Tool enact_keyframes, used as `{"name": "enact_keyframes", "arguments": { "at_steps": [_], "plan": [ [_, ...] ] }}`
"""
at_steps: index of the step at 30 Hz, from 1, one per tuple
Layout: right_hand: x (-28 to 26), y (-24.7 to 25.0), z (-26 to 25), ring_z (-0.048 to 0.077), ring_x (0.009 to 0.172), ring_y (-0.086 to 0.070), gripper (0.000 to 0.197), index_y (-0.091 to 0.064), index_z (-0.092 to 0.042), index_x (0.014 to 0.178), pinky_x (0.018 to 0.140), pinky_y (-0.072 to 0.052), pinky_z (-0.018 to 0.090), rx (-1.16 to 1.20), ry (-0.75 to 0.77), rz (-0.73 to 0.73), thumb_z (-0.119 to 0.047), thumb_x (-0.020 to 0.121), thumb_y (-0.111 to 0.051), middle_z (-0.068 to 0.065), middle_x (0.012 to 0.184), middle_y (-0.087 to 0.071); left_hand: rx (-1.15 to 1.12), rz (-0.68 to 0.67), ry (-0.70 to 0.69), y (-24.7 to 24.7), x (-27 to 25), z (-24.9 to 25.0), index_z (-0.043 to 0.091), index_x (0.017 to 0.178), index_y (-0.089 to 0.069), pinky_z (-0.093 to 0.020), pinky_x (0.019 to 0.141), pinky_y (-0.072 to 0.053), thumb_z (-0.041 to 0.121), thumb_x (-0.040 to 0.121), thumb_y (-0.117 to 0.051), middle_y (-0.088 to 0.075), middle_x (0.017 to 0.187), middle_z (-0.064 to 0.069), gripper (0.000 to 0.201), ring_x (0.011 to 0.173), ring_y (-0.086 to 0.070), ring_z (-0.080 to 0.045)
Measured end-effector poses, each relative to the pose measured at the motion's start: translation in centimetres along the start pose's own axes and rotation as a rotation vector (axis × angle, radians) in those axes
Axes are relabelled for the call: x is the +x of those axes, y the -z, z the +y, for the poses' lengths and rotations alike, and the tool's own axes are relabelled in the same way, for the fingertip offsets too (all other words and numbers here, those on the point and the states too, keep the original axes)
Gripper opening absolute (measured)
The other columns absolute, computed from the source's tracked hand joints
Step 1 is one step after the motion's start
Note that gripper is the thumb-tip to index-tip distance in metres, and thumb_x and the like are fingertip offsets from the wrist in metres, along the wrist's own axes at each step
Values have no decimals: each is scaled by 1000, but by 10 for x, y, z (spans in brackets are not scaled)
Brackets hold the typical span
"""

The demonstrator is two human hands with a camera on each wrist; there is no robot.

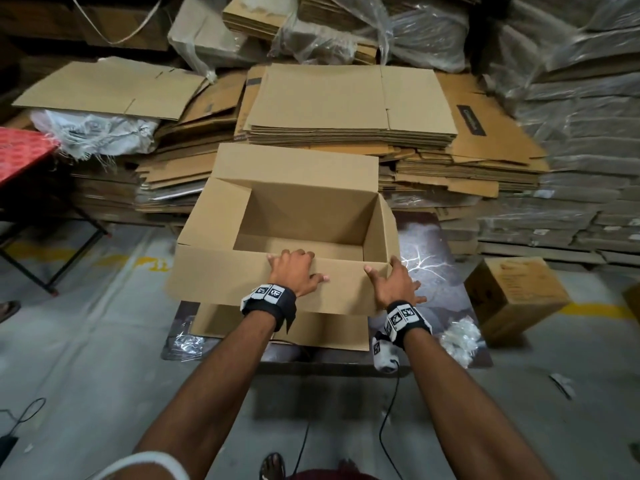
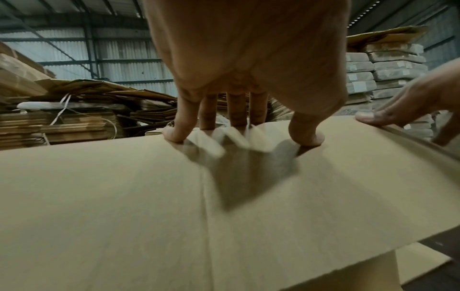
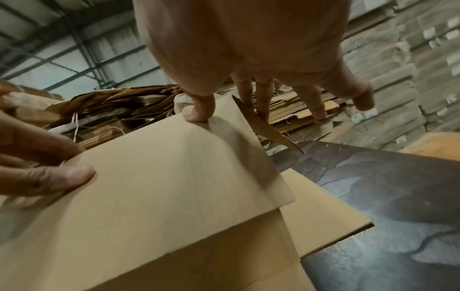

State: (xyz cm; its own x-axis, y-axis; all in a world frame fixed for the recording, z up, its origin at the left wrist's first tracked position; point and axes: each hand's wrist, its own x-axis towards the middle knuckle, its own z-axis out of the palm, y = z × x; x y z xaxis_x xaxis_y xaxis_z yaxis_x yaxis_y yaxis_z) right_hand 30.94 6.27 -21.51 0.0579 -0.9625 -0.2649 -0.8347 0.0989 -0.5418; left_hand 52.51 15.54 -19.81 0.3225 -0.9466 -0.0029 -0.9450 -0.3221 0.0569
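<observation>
An open brown cardboard box (image 1: 304,216) stands on a dark patterned surface (image 1: 433,282), its flaps spread outward. My left hand (image 1: 304,268) lies on the near flap (image 1: 214,275), spread fingertips (image 2: 174,135) at the fold line and thumb pressing the flap. My right hand (image 1: 391,278) is at the near right corner. Its thumb (image 3: 196,112) presses the near flap (image 3: 161,177), and its straight fingers reach past the outside of the right side flap (image 3: 263,124). Nothing lies inside the box.
Stacks of flattened cardboard (image 1: 346,109) fill the space behind the box. Plastic-wrapped bundles (image 1: 571,168) rise at the right. A small closed carton (image 1: 516,296) sits on the floor to the right, with crumpled plastic (image 1: 460,337) nearby. A red table (image 1: 20,150) stands left; cables (image 1: 388,427) run near my feet.
</observation>
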Motion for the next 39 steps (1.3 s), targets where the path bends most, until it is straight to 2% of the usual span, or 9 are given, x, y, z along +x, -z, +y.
{"name": "enact_keyframes", "arguments": {
  "at_steps": [6,8,11,18,23,30,33,36,39],
  "plan": [
    [16,0,1,46,145,-32,81,-32,-35,156,114,-9,76,-5,1,36,-74,89,-55,0,162,-38,-305,2,-72,4,-6,-33,25,145,-50,-42,108,-42,33,83,-76,-59,144,-6,68,128,-57,-32],
    [26,7,4,50,145,-29,80,-31,-35,156,113,-7,77,-18,-20,45,-74,90,-55,-2,165,-30,-225,57,-10,-2,-14,-57,25,149,-43,-50,123,-11,40,87,-73,-44,157,-9,70,146,-37,-37],
    [31,15,-3,55,144,-24,76,-34,-31,153,114,-10,76,-69,-64,113,-66,91,-60,4,164,-26,26,11,196,-11,-32,-78,33,159,-24,-68,108,28,73,90,-48,-26,164,-20,83,151,-11,-54],
    [-6,-39,-52,41,148,-26,60,-44,-19,150,119,-24,58,-184,521,182,-23,94,-64,16,156,-38,-333,39,15,2,-35,-58,27,153,-41,-45,108,-36,47,94,-64,-55,145,-12,67,135,-47,-35],
    [-23,-76,-84,35,155,-15,53,-42,-28,153,119,-8,68,-285,653,10,-22,101,-50,2,162,-37,-585,168,27,10,-30,-60,21,137,-60,-34,104,-45,12,95,-60,-68,131,-6,42,122,-62,-29],
    [-13,-80,-86,35,156,-8,48,-37,-35,153,116,-9,74,-365,640,-39,-22,107,-41,-5,163,-33,-151,-190,34,16,-2,-78,32,150,-49,-53,121,-20,59,106,-22,-28,166,-4,58,154,-16,-23],
    [-15,-75,-90,37,156,-10,45,-36,-33,153,116,-13,75,-401,632,-40,-26,109,-38,-5,161,-35,-230,-237,69,19,5,-77,31,146,-53,-51,122,-22,63,105,-23,-20,168,-6,60,151,-28,-29],
    [-16,-72,-93,38,155,-11,45,-35,-32,153,116,-14,74,-424,618,-49,-25,109,-38,-4,161,-35,-213,-91,-15,32,5,-72,22,134,-57,-48,98,-47,55,106,-36,-32,154,-14,48,120,-57,-40],
    [-18,-72,-94,38,156,-10,52,-29,-32,156,117,-16,73,-467,620,-37,-20,107,-41,-4,162,-33,-156,198,-43,49,4,-78,10,139,-47,-50,103,-47,37,102,-53,-35,154,-21,46,125,-53,-40]
  ]
}}
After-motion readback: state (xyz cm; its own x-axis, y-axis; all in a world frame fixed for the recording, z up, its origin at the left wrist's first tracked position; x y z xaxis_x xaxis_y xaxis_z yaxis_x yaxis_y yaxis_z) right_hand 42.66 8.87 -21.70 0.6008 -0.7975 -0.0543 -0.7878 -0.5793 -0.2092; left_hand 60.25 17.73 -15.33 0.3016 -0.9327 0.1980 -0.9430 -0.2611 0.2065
